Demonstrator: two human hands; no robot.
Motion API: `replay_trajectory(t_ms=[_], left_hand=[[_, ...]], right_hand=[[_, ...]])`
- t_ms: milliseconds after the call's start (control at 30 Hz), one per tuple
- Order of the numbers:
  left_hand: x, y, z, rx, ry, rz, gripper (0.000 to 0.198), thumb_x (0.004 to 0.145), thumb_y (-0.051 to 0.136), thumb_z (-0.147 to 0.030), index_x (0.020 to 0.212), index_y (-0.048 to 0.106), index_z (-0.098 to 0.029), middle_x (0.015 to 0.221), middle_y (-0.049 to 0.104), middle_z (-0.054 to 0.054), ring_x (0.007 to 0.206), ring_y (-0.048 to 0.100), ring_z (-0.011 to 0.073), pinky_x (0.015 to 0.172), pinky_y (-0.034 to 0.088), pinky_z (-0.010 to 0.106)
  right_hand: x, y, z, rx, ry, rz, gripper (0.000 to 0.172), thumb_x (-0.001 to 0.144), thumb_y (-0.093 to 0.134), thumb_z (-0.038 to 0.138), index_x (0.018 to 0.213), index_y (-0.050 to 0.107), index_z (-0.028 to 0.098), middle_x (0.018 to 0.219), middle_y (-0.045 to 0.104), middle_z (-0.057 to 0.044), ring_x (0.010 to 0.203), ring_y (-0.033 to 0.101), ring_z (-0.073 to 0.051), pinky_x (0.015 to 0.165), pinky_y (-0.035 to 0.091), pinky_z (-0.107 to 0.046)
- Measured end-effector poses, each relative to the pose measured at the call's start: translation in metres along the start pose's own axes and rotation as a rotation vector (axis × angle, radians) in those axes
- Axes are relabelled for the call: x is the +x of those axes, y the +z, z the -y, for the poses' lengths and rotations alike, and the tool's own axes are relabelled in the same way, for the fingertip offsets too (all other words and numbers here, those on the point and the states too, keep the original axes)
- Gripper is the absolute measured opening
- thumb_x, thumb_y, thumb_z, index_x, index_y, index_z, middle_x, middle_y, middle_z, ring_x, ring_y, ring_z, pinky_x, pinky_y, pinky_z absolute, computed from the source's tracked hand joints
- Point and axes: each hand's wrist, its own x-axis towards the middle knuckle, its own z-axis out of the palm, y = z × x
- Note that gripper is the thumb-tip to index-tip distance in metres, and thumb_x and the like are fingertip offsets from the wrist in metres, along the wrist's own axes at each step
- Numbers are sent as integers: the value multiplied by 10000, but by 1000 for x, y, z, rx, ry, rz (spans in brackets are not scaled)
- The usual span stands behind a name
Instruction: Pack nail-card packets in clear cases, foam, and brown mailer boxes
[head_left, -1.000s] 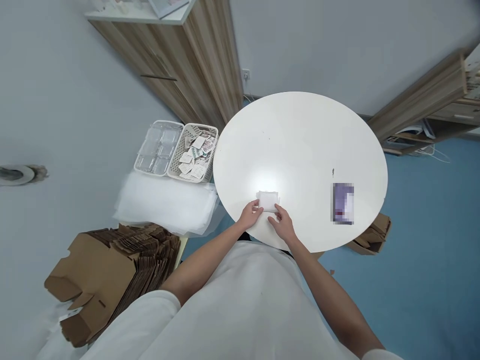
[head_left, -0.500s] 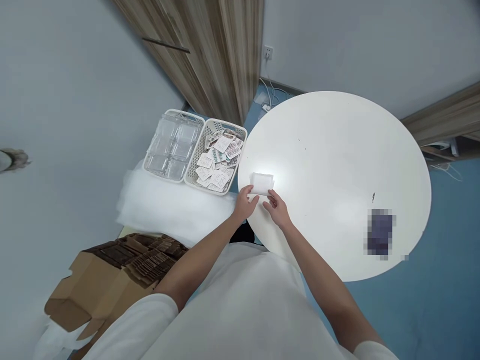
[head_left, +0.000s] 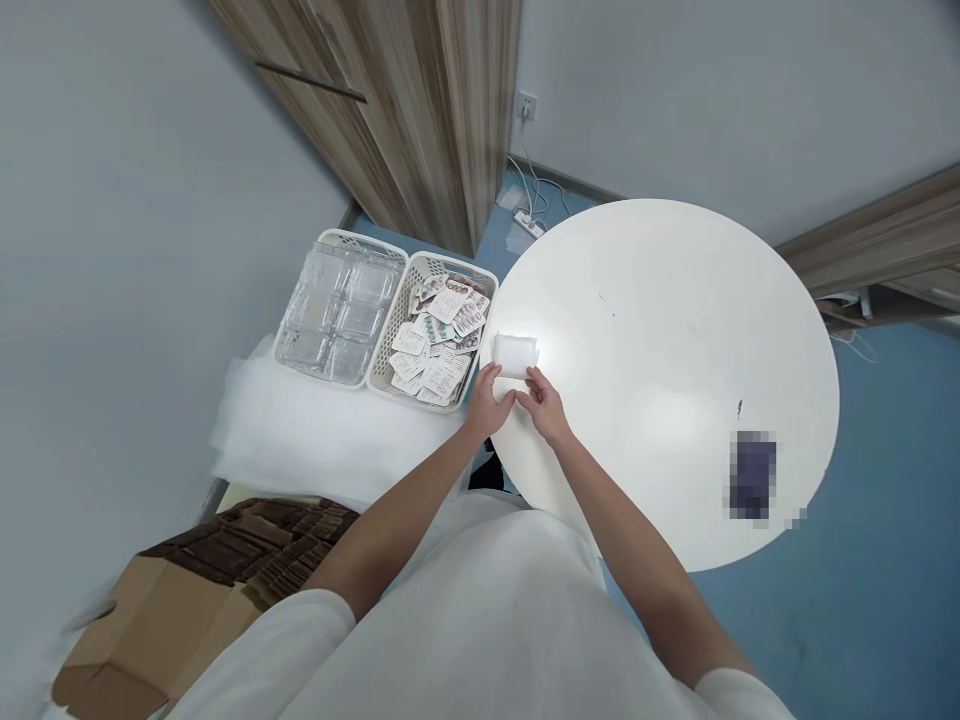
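Observation:
A small white packet [head_left: 515, 355], apparently wrapped in soft white sheet, lies flat near the left edge of the round white table [head_left: 660, 320]. My left hand [head_left: 489, 403] is at its near left corner, fingertips touching the edge, the thumb apart from the fingers. At the near right corner, the fingertips of my right hand [head_left: 546, 405] touch the packet too. Both thumbs point inward on the near side and almost meet. Neither hand is closed round the packet, and whatever is inside it is hidden.
Left of the table, one white basket [head_left: 491, 290] holds many blister packs [head_left: 442, 335]; another [head_left: 279, 350] holds clear plastic boxes [head_left: 341, 310]. White foam sheeting [head_left: 315, 430] lies before them. An open carton [head_left: 161, 620] with folded brown cardboard stands lower left. A blurred dark object [head_left: 752, 475] lies at the table's right.
The view has shifted slightly. The packet now lies a little farther from my body. My thumbs have come closer together, and my fingertips remain at its near edge.

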Motion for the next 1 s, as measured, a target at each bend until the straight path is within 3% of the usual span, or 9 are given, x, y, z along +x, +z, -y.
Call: replay_trajectory(t_ms=[500,733,1000], left_hand=[[-4,-2,-6,75,31,40,567,772,523,-261,1296,314,-210,1387,272,84,1285,242,218,1049,244,400],[-7,-1,-5,43,37,27,569,775,526,-261,1299,310,-216,1407,236,80,1299,212,215,1053,232,396],[-19,3,1,-4,45,17,564,786,512,-282,1304,296,-226,1442,131,70,1318,145,224,1039,253,396]], right_hand=[[0,3,-10,-57,-26,-5,669,698,581,410,1302,326,273,1434,194,-34,1224,365,-207,1021,305,-358],[-2,2,-13,-92,-72,-4,661,706,568,421,1302,312,293,1440,122,-38,1295,229,-210,1039,267,-377],[-26,-16,-24,-55,-43,36,648,715,568,390,1297,286,346,1449,90,-11,1253,315,-205,1012,303,-393]])
